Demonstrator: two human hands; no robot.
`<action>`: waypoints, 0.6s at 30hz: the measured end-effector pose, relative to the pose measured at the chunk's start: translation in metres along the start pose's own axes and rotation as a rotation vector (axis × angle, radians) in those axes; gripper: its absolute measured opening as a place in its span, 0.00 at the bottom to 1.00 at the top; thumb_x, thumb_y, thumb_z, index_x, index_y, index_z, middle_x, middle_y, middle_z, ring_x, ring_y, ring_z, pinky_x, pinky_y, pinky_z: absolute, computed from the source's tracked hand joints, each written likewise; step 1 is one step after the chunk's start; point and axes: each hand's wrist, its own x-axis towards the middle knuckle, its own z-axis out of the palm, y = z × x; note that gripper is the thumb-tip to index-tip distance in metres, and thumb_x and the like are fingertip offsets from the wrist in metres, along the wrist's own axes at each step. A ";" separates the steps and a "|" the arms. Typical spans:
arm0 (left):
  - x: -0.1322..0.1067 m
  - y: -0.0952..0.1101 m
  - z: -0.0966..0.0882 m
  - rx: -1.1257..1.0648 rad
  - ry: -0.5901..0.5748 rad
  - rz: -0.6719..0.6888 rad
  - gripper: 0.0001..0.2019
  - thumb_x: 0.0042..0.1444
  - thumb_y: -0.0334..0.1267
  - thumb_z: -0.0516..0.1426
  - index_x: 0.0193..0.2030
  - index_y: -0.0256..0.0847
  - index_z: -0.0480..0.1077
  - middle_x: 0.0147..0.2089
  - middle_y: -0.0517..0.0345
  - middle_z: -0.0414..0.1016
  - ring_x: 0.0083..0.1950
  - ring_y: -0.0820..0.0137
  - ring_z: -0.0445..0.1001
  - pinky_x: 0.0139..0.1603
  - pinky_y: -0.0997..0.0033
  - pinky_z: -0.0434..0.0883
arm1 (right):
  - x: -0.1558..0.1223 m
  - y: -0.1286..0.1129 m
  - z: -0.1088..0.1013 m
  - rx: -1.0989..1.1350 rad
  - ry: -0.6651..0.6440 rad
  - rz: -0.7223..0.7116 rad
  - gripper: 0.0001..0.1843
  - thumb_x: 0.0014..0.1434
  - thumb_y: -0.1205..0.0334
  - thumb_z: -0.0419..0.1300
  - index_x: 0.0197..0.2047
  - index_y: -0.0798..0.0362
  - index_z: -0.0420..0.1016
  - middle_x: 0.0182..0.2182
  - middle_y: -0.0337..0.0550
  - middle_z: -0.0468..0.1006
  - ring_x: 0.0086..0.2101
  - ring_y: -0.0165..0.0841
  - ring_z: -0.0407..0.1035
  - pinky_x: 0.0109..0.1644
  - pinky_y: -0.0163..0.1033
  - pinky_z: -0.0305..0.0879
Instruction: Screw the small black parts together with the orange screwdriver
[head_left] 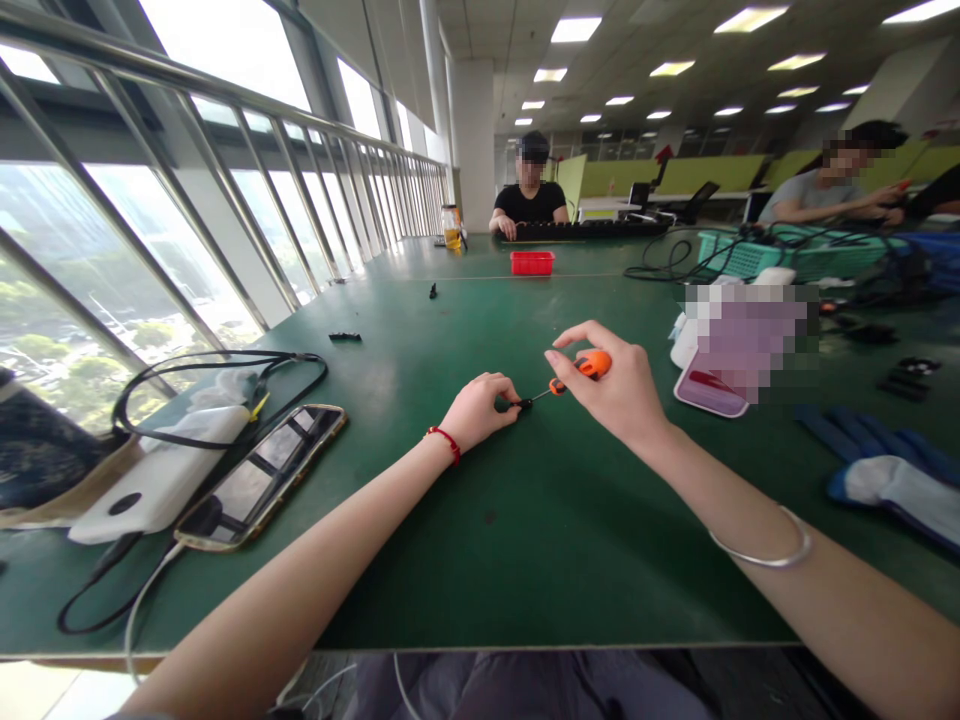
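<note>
Left hand (480,412) clamped on 1 small black part (526,404) over the green surface (525,560). Right hand (621,388) at orange-black screwdriver (596,362): thumb and index apart, grip cannot be told.

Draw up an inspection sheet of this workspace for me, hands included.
Surface: glossy green flat tabletop.
Job's things: orange-and-black-handled screwdriver, its thin metal shaft pointing at a small black part.
Clutter: red rectangular plastic box, gold-edged black phone, white slab-shaped device, blue-and-white fabric glove.
Left hand: pinches the black part.
Right hand: at the screwdriver's handle; firmness of grip unclear.
Cables: looped black cable over the white device; tangled black cables beside the turquoise plastic basket.
Surroundings: silver metal railing along tall windows; person in black top across the table, person in grey at right.
</note>
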 end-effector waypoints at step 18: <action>0.000 -0.001 0.001 -0.003 0.004 0.008 0.02 0.48 0.31 0.58 0.27 0.40 0.68 0.35 0.58 0.74 0.40 0.66 0.71 0.45 0.64 0.68 | -0.002 0.004 0.003 0.045 0.055 -0.070 0.21 0.49 0.56 0.57 0.47 0.51 0.64 0.26 0.36 0.70 0.23 0.30 0.64 0.28 0.34 0.58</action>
